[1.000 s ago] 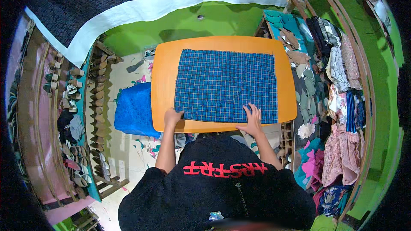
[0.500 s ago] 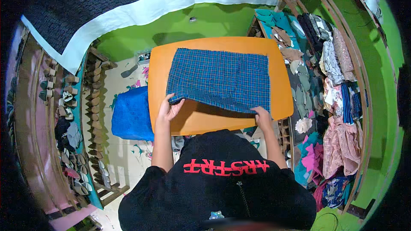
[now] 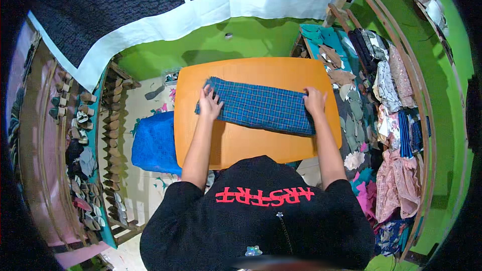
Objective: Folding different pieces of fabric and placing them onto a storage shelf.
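Currently: blue checked cloth [image 3: 261,108] in folded strip on orange table [image 3: 251,145] | left hand [image 3: 210,104] unclenched, fingers splayed at its left end | right hand [image 3: 315,101] at far right corner, fingers bent, grip unclear

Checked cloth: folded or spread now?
Folded: the checked cloth is a narrow band on the orange table; a second ago it lay spread.

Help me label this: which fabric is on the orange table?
The blue checked cloth, folded into a strip; the pale pink fabric and white patterned fabric lie right of the table.
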A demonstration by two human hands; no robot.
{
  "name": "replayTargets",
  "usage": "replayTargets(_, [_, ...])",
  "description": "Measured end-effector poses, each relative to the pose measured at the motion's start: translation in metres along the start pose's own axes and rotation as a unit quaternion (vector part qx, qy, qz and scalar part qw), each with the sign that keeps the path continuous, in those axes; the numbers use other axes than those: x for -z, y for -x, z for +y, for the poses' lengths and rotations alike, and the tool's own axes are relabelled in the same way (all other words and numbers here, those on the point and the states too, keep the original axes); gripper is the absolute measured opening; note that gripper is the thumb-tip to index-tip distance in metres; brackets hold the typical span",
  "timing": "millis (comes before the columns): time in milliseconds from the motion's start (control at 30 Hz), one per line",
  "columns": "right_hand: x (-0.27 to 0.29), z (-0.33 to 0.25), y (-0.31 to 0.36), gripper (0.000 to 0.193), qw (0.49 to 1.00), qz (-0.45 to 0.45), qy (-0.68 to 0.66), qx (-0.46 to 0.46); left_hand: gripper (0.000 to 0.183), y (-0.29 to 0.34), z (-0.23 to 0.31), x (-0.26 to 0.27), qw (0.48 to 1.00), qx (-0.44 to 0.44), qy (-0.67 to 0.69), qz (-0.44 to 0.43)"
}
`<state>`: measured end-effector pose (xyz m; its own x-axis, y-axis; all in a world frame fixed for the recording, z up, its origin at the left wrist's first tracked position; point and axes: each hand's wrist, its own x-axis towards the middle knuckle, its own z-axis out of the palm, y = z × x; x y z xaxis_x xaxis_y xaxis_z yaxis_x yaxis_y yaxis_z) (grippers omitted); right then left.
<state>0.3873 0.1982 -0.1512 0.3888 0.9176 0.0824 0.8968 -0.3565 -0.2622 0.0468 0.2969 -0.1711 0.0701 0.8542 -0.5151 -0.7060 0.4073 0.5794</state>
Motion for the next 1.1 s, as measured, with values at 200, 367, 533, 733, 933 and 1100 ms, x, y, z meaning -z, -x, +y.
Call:
replayTargets(200, [-0.044,-0.052,0.049,0.051,0.999,0.023,-0.037,-0.008,0.051,0.007,-0.067,0.023,0.945,-0.171,-0.186,0.207])
replayTargets(367, [-0.057,-0.093,0.096,0.058,0.980,-0.047,-0.098,0.165,0.032,-0.021,-0.103,0.064,0.976,-0.041,-0.070,0.201])
replayTargets(533, [-0.085,-0.078,0.097,0.055,0.964,-0.158,-0.162,0.141,0.024,-0.003,-0.075,0.006,0.990,-0.086,-0.070,0.084])
replayTargets(733, [-0.103,-0.050,0.087,0.041,0.917,-0.150,-0.362,0.071,0.016,0.042,-0.089,-0.048,0.938,-0.159,-0.291,-0.105])
replayTargets(933, [-0.072,-0.019,0.099,0.054,0.507,0.062,-0.803,-0.308,0.024,0.096,-0.131,-0.080,0.556,-0.399,-0.626,-0.375])
replayTargets(1100, [-0.046,0.013,0.132,0.073,0.472,0.060,-0.792,-0.381,0.055,0.078,-0.187,-0.056,0.418,-0.299,-0.776,-0.365])
